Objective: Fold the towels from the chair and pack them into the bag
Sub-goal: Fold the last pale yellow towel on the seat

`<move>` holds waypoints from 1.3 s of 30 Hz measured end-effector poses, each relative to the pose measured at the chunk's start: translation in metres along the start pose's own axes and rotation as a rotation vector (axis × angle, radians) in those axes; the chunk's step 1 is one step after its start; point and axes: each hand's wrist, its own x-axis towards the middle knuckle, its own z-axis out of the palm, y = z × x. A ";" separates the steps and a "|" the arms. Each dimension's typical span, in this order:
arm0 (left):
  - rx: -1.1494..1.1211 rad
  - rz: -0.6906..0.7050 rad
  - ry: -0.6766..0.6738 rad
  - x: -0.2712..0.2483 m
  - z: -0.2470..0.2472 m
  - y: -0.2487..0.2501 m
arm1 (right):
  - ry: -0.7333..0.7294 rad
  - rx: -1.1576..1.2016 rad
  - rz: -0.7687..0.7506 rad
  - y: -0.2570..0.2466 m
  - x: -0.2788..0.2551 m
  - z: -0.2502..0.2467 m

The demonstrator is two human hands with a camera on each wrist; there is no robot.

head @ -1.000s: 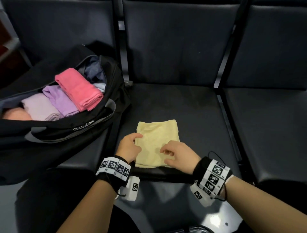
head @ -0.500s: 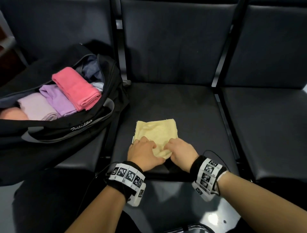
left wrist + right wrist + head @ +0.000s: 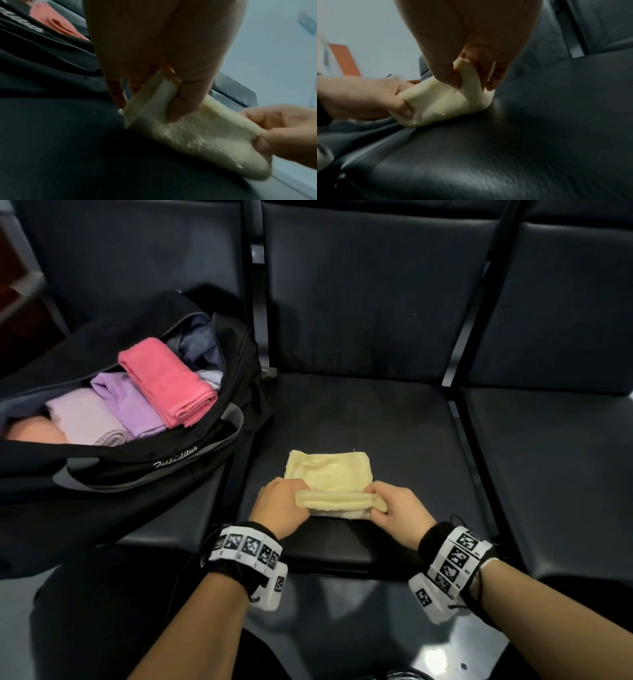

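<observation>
A pale yellow towel [image 3: 329, 474] lies folded on the middle chair seat [image 3: 394, 433], its near edge lifted off the seat. My left hand [image 3: 284, 501] pinches the near left corner, seen close in the left wrist view on the yellow towel [image 3: 197, 129] under my left hand [image 3: 154, 54]. My right hand [image 3: 397, 508] pinches the near right corner; the right wrist view has my right hand [image 3: 471, 47] gripping the towel [image 3: 445, 102]. The open black bag [image 3: 137, 470] sits on the left seat.
Inside the bag lie folded towels: pink [image 3: 168, 381], purple [image 3: 126, 405], pale lilac [image 3: 82, 419] and a peach one [image 3: 30, 429] at the far left. The right seat [image 3: 555, 474] and the dark seat backs [image 3: 370, 285] stand around.
Both hands slid from the towel's top to its near edge, took hold of the two near corners and lifted that edge up off the seat.
</observation>
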 end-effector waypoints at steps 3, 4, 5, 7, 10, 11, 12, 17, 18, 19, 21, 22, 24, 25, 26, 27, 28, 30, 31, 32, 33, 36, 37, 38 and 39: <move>-0.327 -0.029 -0.024 0.007 -0.014 -0.015 | 0.102 0.209 0.026 0.002 0.002 -0.009; -0.396 -0.026 -0.043 0.008 -0.017 -0.018 | 0.133 0.245 0.027 0.002 0.004 -0.012; -0.461 -0.032 -0.062 0.009 -0.018 -0.020 | 0.157 0.266 0.025 0.003 0.005 -0.015; -0.577 -0.062 -0.088 0.011 -0.013 -0.021 | 0.184 0.310 0.030 0.005 0.008 -0.018; -0.659 -0.142 -0.044 0.017 0.001 -0.021 | 0.197 0.384 0.106 0.008 0.015 -0.018; -0.637 -0.169 0.002 0.020 0.004 -0.021 | 0.207 0.394 0.149 0.009 0.020 -0.017; -0.596 -0.189 0.056 0.022 0.008 -0.022 | 0.223 0.389 0.187 0.010 0.024 -0.015; -0.447 -0.262 0.214 0.026 0.018 -0.023 | 0.161 0.325 0.302 0.014 0.038 -0.001; -0.426 -0.270 0.222 0.026 0.019 -0.023 | 0.100 0.339 0.288 0.016 0.039 0.000; -0.398 -0.271 0.228 0.026 0.019 -0.024 | 0.031 0.362 0.268 0.018 0.040 -0.001; -0.342 -0.272 0.237 0.027 0.021 -0.024 | -0.101 0.405 0.240 0.020 0.040 -0.008; -0.327 -0.278 0.241 0.028 0.021 -0.023 | -0.147 0.422 0.241 0.020 0.040 -0.013; -0.316 -0.292 0.249 0.029 0.023 -0.021 | -0.195 0.418 0.258 0.020 0.042 -0.020; -0.315 -0.298 0.251 0.029 0.024 -0.021 | -0.203 0.397 0.266 0.018 0.043 -0.022; -0.317 -0.306 0.253 0.030 0.025 -0.021 | -0.206 0.385 0.275 0.016 0.046 -0.023; -0.326 -0.318 0.252 0.029 0.025 -0.021 | -0.207 0.393 0.287 0.015 0.048 -0.022; -0.345 -0.330 0.247 0.029 0.026 -0.022 | -0.208 0.407 0.296 0.014 0.050 -0.020; -0.395 -0.343 0.240 0.027 0.025 -0.023 | -0.219 0.407 0.324 0.012 0.055 -0.017; -0.409 -0.341 0.235 0.026 0.025 -0.022 | -0.219 0.411 0.337 0.012 0.056 -0.017; -0.411 -0.333 0.229 0.023 0.025 -0.021 | -0.217 0.433 0.342 0.013 0.056 -0.016; -0.405 -0.324 0.219 0.021 0.025 -0.020 | -0.212 0.467 0.342 0.013 0.056 -0.015; -0.399 -0.334 0.153 0.012 0.021 -0.015 | -0.205 0.496 0.322 0.011 0.049 -0.014; -0.416 -0.353 0.121 0.010 0.017 -0.012 | -0.200 0.479 0.312 0.008 0.046 -0.015; -0.396 -0.371 0.090 0.008 0.013 -0.010 | -0.191 0.450 0.297 0.004 0.043 -0.018; -0.324 -0.367 0.060 0.008 0.008 -0.007 | -0.170 0.404 0.271 -0.002 0.040 -0.022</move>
